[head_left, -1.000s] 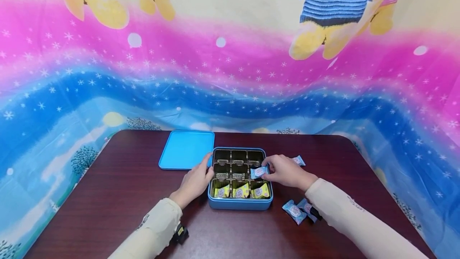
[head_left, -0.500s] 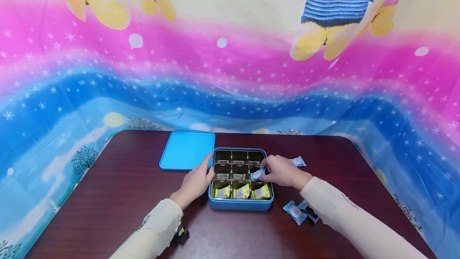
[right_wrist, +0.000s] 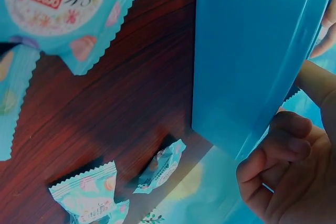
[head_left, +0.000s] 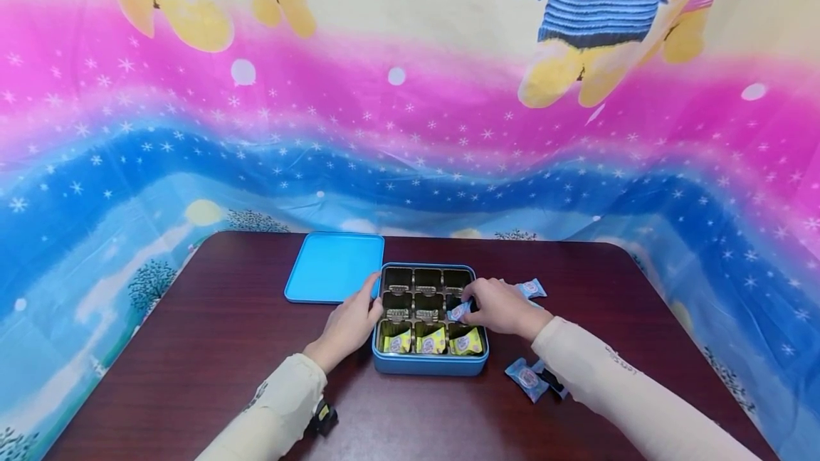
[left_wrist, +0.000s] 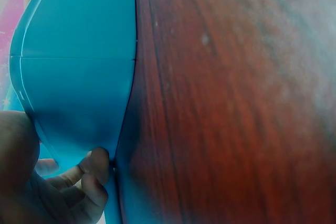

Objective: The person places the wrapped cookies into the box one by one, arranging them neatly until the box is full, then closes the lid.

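Observation:
A blue tin box [head_left: 428,367] with a gold divided insert stands at the table's middle. Yellow wrapped sweets [head_left: 430,341] fill its front row of compartments. My left hand [head_left: 346,324] holds the box at its left side; in the left wrist view bent fingers [left_wrist: 95,163] touch the side wall and the thumb is up by the rim. Between thumb and fingers, my right hand [head_left: 502,306] pinches a small blue wrapped sweet [head_left: 458,312] in the middle row's right compartment. The right wrist view mostly hides that sweet behind the box wall and fingers.
The light-blue lid [head_left: 334,267] lies behind the box to the left. Right of the box are loose blue sweets [head_left: 526,380], one printed "Macaron" [right_wrist: 58,3], and others [head_left: 532,288] farther back. A patterned cloth [head_left: 410,162] hangs behind the dark wooden table [head_left: 211,347].
My right hand has lowered the blue sweet from over the box's right edge into the compartment, and the sweet has tilted. The left hand stays at the box's side.

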The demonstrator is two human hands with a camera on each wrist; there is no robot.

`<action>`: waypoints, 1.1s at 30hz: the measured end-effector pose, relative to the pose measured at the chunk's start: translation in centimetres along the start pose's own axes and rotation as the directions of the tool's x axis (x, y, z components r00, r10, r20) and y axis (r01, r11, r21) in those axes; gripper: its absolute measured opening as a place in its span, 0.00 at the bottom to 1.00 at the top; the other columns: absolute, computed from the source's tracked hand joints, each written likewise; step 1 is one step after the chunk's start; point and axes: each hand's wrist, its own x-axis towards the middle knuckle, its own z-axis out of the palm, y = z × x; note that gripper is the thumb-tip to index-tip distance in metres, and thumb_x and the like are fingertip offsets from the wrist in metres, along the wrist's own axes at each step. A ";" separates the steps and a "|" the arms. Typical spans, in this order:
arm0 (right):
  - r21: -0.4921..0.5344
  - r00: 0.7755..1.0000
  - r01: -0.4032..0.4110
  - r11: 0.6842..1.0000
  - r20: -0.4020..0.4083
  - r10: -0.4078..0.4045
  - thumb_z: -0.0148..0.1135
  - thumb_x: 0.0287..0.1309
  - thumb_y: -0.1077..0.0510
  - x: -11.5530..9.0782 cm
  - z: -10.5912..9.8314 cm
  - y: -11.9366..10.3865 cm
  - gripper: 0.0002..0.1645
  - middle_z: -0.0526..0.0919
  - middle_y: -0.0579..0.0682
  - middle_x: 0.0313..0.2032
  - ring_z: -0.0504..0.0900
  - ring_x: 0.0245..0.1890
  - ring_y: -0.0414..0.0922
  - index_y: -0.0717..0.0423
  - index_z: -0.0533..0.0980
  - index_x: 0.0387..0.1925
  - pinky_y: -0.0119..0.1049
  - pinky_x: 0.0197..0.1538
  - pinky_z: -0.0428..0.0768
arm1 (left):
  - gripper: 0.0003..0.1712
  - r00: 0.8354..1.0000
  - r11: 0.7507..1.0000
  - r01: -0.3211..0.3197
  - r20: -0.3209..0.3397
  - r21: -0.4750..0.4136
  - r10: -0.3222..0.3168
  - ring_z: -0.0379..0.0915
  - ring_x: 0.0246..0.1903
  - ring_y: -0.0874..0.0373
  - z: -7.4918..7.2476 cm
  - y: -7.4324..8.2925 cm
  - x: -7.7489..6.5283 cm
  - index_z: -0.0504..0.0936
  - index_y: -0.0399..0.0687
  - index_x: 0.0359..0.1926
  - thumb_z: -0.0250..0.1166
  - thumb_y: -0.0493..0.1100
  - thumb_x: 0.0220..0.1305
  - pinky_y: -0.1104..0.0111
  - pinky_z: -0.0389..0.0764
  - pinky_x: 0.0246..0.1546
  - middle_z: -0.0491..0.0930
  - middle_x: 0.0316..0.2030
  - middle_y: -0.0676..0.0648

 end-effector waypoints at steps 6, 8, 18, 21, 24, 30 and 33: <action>0.016 1.000 -0.003 1.000 0.018 0.003 0.72 0.58 0.49 0.2 0.0 0.1 0.23 0.64 0.42 0.09 0.58 0.10 0.38 0.54 0.84 0.53 0.33 0.18 0.54 | 0.33 1.000 1.000 -0.005 -0.013 0.007 0.006 0.69 0.24 0.55 -0.1 0.0 0.0 0.60 0.55 0.77 0.53 0.47 0.74 0.61 0.69 0.24 0.85 0.43 0.40; 0.027 1.000 0.001 1.000 0.030 -0.002 0.72 0.58 0.49 0.3 -0.1 0.2 0.23 0.64 0.42 0.10 0.57 0.10 0.39 0.54 0.84 0.53 0.33 0.18 0.54 | 0.33 1.000 1.000 -0.005 -0.011 0.005 0.005 0.69 0.24 0.55 -0.1 0.1 0.0 0.60 0.54 0.77 0.53 0.47 0.74 0.61 0.69 0.23 0.84 0.40 0.41; 0.100 0.997 0.047 0.994 0.056 -0.053 0.70 0.61 0.49 0.4 -0.5 0.6 0.23 0.67 0.42 0.12 0.59 0.12 0.39 0.57 0.83 0.53 0.32 0.22 0.60 | 0.33 1.000 1.000 -0.010 -0.008 -0.002 0.010 0.64 0.20 0.57 -0.1 0.1 0.0 0.60 0.54 0.77 0.53 0.47 0.74 0.63 0.65 0.21 0.71 0.22 0.50; 0.108 0.997 0.055 0.993 0.046 -0.061 0.68 0.63 0.47 0.3 -0.5 0.6 0.23 0.66 0.42 0.11 0.59 0.12 0.39 0.56 0.84 0.53 0.32 0.22 0.61 | 0.33 1.000 1.000 -0.013 -0.006 -0.008 0.013 0.63 0.19 0.56 -0.1 0.1 0.0 0.59 0.53 0.78 0.53 0.47 0.74 0.63 0.64 0.21 0.69 0.21 0.50; 0.112 0.998 0.055 0.992 0.033 -0.059 0.67 0.63 0.46 0.3 -0.4 0.7 0.22 0.66 0.41 0.11 0.59 0.12 0.38 0.54 0.84 0.52 0.32 0.22 0.62 | 0.34 1.000 1.000 -0.005 -0.002 -0.006 0.005 0.63 0.19 0.57 -0.1 0.0 0.0 0.59 0.54 0.78 0.52 0.47 0.74 0.64 0.63 0.21 0.69 0.21 0.50; 0.127 0.998 0.062 0.990 0.005 -0.063 0.66 0.65 0.47 0.0 -0.5 0.9 0.19 0.66 0.41 0.11 0.61 0.13 0.38 0.52 0.84 0.52 0.32 0.23 0.63 | 0.34 1.000 1.000 0.004 0.006 -0.015 -0.004 0.60 0.16 0.57 0.0 0.0 0.1 0.58 0.56 0.78 0.52 0.47 0.74 0.64 0.61 0.18 0.68 0.20 0.50; 0.138 0.998 0.068 0.988 -0.011 -0.067 0.66 0.65 0.48 -0.2 -0.5 1.1 0.19 0.65 0.41 0.11 0.62 0.13 0.38 0.52 0.84 0.53 0.32 0.24 0.64 | 0.34 1.000 1.000 0.009 0.008 -0.019 -0.009 0.61 0.16 0.57 0.0 0.1 0.1 0.58 0.56 0.78 0.52 0.47 0.74 0.64 0.62 0.18 0.68 0.20 0.50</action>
